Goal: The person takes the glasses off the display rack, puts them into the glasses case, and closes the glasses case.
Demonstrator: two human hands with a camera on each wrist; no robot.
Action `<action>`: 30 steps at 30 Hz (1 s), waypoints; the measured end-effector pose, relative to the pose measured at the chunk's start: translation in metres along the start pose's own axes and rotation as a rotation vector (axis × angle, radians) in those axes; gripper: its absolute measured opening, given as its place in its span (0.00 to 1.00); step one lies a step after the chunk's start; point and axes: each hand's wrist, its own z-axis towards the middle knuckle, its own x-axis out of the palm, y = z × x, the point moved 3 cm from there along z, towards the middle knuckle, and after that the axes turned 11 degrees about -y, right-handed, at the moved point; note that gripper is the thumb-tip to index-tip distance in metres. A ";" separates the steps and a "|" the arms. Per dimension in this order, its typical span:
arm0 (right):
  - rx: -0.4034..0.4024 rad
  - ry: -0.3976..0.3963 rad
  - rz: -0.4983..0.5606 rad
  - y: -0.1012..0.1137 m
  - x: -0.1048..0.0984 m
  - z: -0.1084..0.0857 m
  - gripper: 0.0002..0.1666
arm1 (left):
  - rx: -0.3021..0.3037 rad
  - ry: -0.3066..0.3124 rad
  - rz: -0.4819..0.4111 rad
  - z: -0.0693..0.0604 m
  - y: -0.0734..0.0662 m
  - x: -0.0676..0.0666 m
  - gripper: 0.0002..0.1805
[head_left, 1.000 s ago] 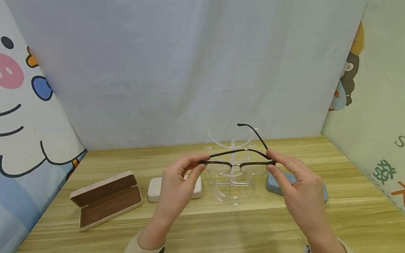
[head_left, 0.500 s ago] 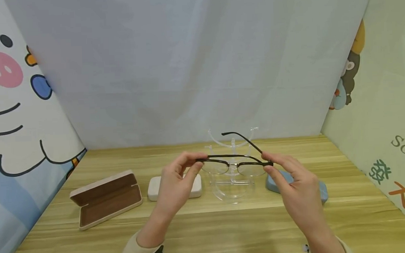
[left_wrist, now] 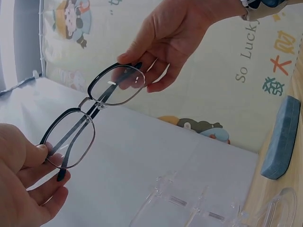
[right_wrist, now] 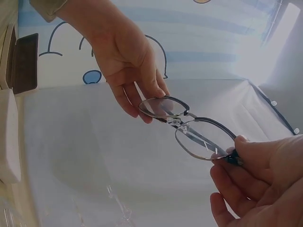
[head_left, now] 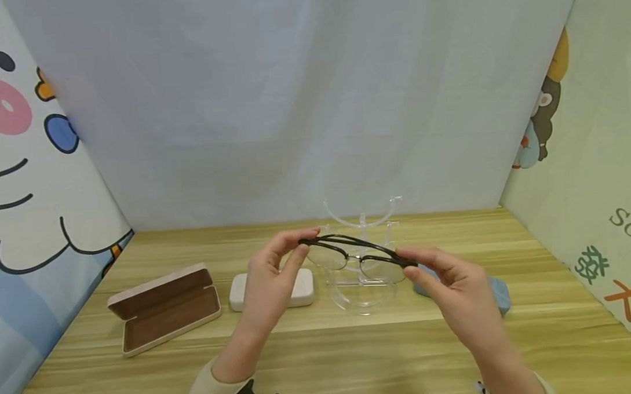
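Note:
A pair of glasses point(head_left: 353, 257) with black upper rims and clear lenses is held in the air between both hands, its temples folded behind the lenses. My left hand point(head_left: 268, 280) pinches the left end of the frame between thumb and fingers. At the other end, my right hand point(head_left: 462, 293) pinches the hinge corner and sits slightly lower, so the glasses tilt down to the right. In the left wrist view both folded temples show through the lenses of the glasses point(left_wrist: 97, 105). Behind them on the table stands a clear display stand point(head_left: 365, 299), partly covered.
An open brown-lined glasses case point(head_left: 171, 321) lies at the left. Beside it is a white case point(head_left: 303, 289), partly behind my left hand. A blue case point(head_left: 498, 295) is partly hidden by my right hand. A pale curtain point(head_left: 239, 107) closes off the table's back edge.
The temple that stuck up at the right has swung inward and now lies folded against the lenses. Both hands have shifted slightly left, and the right end of the glasses has dropped.

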 end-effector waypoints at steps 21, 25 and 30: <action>0.094 0.089 0.112 -0.031 0.041 -0.004 0.15 | -0.123 0.005 0.058 -0.008 0.025 -0.037 0.12; 0.140 0.117 0.097 -0.037 0.058 -0.007 0.15 | -0.147 0.015 0.152 -0.013 0.032 -0.056 0.11; 0.213 0.149 0.088 -0.044 0.082 -0.008 0.13 | -0.271 -0.036 0.181 -0.020 0.042 -0.079 0.14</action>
